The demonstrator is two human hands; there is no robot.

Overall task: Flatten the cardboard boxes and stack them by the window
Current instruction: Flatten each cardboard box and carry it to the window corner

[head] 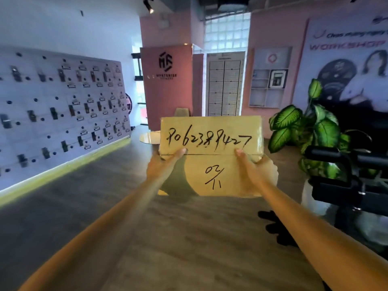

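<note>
Both arms are reaching out from the camera, and the box (210, 156) is hanging between them above the wood floor (105, 206), left of the plant (310, 131). The left hand (161, 166) and right hand (255, 166) are each gripping a side — thumbs pressing along the top seam, probably readying to split the flaps for flattening. No window stack is showing yet.

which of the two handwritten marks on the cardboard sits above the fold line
The long number, on the upper panel of the cardboard above the fold. The short mark sits below it, between the left hand and right hand.
</note>
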